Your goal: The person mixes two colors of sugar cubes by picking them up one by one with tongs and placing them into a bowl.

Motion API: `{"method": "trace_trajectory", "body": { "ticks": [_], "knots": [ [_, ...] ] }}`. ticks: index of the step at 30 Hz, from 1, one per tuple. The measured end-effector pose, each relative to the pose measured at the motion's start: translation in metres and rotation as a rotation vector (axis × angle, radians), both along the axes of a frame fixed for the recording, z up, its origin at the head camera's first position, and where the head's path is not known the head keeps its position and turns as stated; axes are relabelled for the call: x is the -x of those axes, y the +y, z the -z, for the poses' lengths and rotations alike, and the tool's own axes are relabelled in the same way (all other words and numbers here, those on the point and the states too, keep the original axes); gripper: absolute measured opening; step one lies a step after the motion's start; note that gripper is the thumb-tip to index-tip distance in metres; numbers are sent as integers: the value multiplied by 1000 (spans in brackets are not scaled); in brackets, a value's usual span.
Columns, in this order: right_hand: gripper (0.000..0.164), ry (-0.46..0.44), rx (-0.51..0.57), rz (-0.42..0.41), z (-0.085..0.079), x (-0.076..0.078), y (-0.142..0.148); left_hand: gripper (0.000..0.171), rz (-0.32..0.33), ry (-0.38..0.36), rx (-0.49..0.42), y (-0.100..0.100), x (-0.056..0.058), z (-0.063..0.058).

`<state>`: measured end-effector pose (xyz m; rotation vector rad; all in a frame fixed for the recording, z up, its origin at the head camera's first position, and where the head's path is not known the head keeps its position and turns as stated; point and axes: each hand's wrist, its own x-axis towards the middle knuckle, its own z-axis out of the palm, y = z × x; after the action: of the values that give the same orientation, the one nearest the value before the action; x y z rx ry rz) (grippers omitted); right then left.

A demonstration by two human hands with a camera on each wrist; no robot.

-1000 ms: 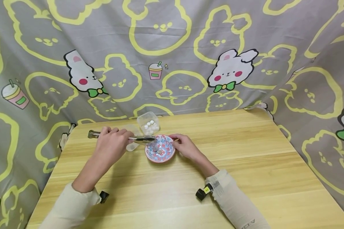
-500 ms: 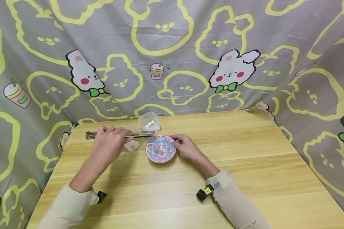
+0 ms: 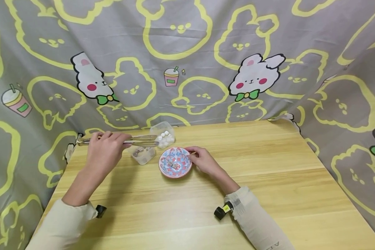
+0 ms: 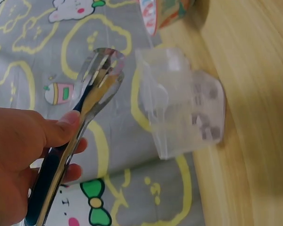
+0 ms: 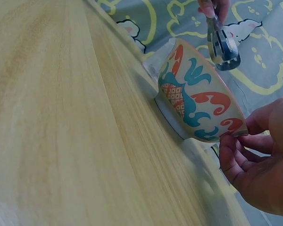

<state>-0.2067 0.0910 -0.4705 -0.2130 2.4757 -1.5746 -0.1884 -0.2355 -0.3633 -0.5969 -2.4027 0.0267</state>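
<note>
My left hand (image 3: 104, 149) grips a pair of metal tongs (image 3: 143, 139) by the middle, held level above the table. The tongs' ends stand slightly apart with nothing visible between them, overlapping the far plastic tub in the head view. In the left wrist view, a dark strip runs along the handle of the tongs (image 4: 54, 174). My right hand (image 3: 204, 161) pinches the right rim of a patterned bowl (image 3: 182, 171), thumb on one side and fingers on the other. A couple of small greyish cubes (image 3: 174, 166) lie in the bowl, which stands on the table.
Left of the bowl, a clear plastic tub (image 3: 147, 159) contains brownish-grey pieces. Behind it, another clear tub (image 3: 163, 125) has several white pieces (image 3: 165, 133). A printed grey curtain (image 3: 193, 45) hangs along the back and sides of the wooden table (image 3: 237, 149).
My left hand has drawn the tongs away from over the bowl, to the left and back, uncovering the nearer tub. The right hand keeps its hold on the bowl's rim.
</note>
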Motion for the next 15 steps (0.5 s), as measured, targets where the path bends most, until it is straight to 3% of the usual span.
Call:
{"method": "trace_trajectory", "body": {
  "ticks": [5, 11, 15],
  "knots": [
    [37, 5, 1, 0, 0, 0, 0, 21, -16, 25, 31, -12, 2, -3],
    [37, 0, 7, -4, 1, 0, 0, 22, 10, 85, 121, -25, 6, -1],
    [37, -1, 9, -6, 1, 0, 0, 10, 29, 115, 211, -31, 10, 1]
  ]
}}
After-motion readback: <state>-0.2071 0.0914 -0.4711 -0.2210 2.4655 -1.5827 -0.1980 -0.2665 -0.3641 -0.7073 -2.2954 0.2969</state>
